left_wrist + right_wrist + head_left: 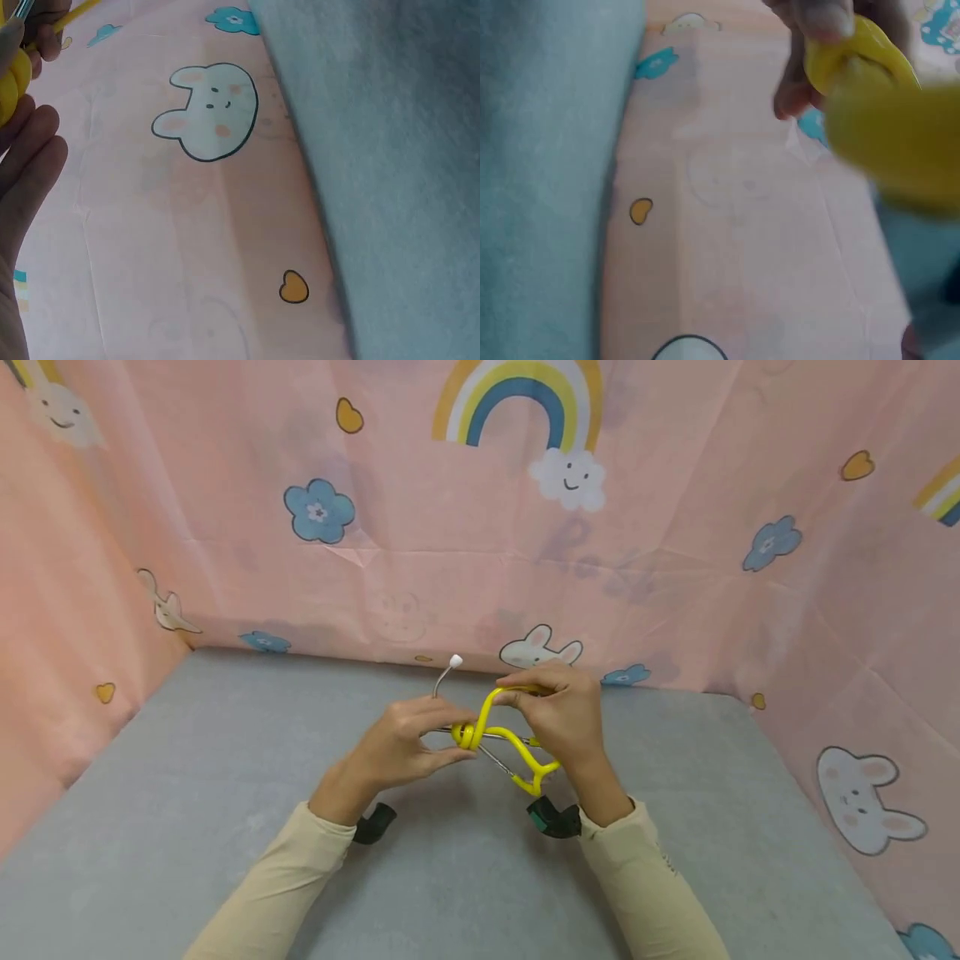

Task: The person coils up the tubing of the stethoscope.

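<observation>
A stethoscope with yellow tubing (538, 770) and metal ear tubes (495, 760) is held above the table, its tubing wound in a coil (467, 737) around the metal. My left hand (401, 742) grips the metal tubes and coil between thumb and fingers. One white ear tip (456, 661) sticks up beyond that hand. My right hand (567, 714) pinches a raised loop of tubing between thumb and fingers. In the left wrist view, the yellow coil (10, 86) shows at the edge; in the right wrist view, blurred yellow tubing (900, 142) fills the right side. The chest piece cannot be made out.
A grey table (187, 827) lies under both hands. Pink printed cloth (450, 568) hangs behind it and along its sides. A black wrist camera mount (555, 817) sits by the right wrist, with another black mount (375, 823) by the left.
</observation>
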The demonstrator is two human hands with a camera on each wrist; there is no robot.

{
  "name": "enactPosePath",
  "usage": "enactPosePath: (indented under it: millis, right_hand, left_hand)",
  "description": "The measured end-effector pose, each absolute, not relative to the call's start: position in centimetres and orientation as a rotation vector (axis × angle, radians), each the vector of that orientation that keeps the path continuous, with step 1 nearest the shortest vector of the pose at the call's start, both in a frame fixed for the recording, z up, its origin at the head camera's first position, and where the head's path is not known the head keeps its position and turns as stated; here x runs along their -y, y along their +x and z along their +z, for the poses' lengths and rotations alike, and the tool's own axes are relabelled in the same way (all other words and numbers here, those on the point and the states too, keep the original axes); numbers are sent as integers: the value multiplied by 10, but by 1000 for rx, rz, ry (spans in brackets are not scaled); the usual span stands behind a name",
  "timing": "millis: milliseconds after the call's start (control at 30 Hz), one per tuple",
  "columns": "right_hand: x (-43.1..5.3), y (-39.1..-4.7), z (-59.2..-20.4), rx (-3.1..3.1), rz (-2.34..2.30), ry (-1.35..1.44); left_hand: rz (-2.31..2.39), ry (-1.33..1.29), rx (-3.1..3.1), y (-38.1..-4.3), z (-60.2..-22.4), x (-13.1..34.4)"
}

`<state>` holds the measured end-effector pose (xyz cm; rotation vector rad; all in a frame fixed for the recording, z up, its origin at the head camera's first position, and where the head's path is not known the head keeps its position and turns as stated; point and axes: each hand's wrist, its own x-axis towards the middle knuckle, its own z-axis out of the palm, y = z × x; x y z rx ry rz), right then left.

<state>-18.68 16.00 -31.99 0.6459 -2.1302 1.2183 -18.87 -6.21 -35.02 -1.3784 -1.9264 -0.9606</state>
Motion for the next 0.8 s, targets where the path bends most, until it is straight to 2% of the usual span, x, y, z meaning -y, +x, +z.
enactPosePath:
  millis: [367, 800]
  right_hand:
    - [-155, -186, -322, 2149, 1352, 476]
    - [-172, -198, -323, 2236, 1478, 650]
  left_hand:
    - [-797, -1379, 1950, -188, -350, 65]
    - [-1069, -1392, 1910, -187, -341, 74]
